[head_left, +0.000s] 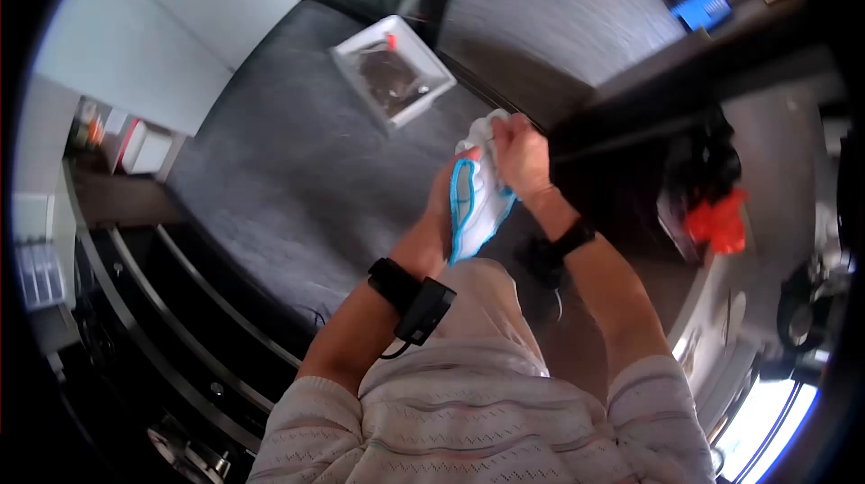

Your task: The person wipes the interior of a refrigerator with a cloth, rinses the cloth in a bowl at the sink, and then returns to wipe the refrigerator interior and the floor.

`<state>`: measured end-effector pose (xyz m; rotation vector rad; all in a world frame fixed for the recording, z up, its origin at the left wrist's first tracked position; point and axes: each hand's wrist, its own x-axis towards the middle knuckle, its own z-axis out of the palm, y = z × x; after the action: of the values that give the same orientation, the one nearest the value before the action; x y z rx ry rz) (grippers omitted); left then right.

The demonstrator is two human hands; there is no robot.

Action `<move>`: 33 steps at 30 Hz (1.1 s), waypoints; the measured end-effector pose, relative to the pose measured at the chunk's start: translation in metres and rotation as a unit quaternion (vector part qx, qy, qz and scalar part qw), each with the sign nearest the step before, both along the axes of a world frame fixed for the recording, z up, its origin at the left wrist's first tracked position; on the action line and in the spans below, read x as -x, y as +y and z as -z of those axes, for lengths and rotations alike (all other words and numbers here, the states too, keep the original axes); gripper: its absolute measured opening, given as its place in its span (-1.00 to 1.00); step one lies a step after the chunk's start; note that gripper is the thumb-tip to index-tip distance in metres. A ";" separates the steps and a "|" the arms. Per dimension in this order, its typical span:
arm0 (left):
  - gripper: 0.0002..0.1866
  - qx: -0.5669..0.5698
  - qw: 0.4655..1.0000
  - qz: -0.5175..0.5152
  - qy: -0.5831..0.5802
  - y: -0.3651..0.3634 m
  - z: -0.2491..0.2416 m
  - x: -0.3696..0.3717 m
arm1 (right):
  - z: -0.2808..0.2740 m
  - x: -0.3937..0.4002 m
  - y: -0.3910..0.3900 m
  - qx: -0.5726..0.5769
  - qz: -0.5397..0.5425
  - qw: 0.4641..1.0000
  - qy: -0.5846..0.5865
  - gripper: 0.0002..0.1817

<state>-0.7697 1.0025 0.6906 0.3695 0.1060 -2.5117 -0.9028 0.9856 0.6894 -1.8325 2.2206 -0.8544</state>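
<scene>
A white cloth [487, 200] with bright blue edging hangs bunched between my two hands, in front of my body. My left hand [441, 191] is closed on its left side, with the fingers partly hidden behind the fabric. At the upper right of the cloth, my right hand [523, 156] grips it with bent fingers. The cloth's lower end tapers down toward my lap. A black strap with a dark device is on my left wrist, and another black band is on my right wrist.
A white bin [419, 107] with a dark liner stands on the grey floor ahead. Black drawers [171, 304] are at the left, below white cabinets [171, 15]. Red and black bags [717, 221] hang at the right. A blue object [702, 9] lies beyond the doorway.
</scene>
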 end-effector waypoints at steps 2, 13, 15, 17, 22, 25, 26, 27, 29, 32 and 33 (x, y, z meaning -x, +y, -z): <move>-0.51 -0.019 0.999 -0.038 -0.020 -0.023 -0.011 -0.025 | -0.004 -0.006 -0.041 -0.004 -0.008 0.998 -0.061 -0.69; -0.46 0.050 0.941 -0.329 -0.052 -0.163 -0.003 -0.172 | 0.013 -0.197 -0.241 -0.045 -0.252 0.966 -0.046 -0.73; -0.47 0.035 0.935 -0.352 0.012 -0.189 0.021 -0.219 | -0.003 -0.241 -0.261 -0.058 -0.281 0.955 -0.074 -0.74; -0.48 0.008 0.917 -0.391 0.075 -0.210 0.033 -0.254 | -0.020 -0.283 -0.241 -0.092 -0.389 0.909 -0.120 -0.74; -0.48 0.024 0.922 -0.379 -0.079 -0.259 0.025 -0.329 | 0.020 -0.360 -0.352 -0.103 -0.281 0.952 -0.071 -0.70; -0.48 0.049 0.929 -0.365 -0.043 -0.293 0.003 -0.380 | 0.005 -0.396 -0.389 -0.043 -0.303 0.948 -0.085 -0.69; -0.48 0.040 0.939 -0.342 -0.005 -0.308 0.007 -0.398 | -0.004 -0.411 -0.384 -0.045 -0.302 0.949 -0.083 -0.69; -0.48 0.040 0.940 -0.340 -0.004 -0.322 0.008 -0.403 | -0.012 -0.428 -0.368 -0.025 -0.346 0.933 -0.093 -0.70; -0.47 0.081 0.919 -0.383 -0.036 -0.352 0.006 -0.410 | -0.013 -0.450 -0.384 -0.003 -0.386 0.917 -0.102 -0.71; -0.49 0.036 0.928 -0.361 -0.084 -0.379 0.008 -0.432 | 0.007 -0.470 -0.453 -0.039 -0.336 0.941 0.019 -0.74; -0.50 0.015 0.929 -0.351 -0.118 -0.388 0.012 -0.439 | 0.009 -0.475 -0.472 -0.041 -0.336 0.941 0.021 -0.74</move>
<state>-0.3310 0.6146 0.6789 0.5121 0.0841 -1.7475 -0.4282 0.5132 0.6802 -2.3396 1.4289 -0.5698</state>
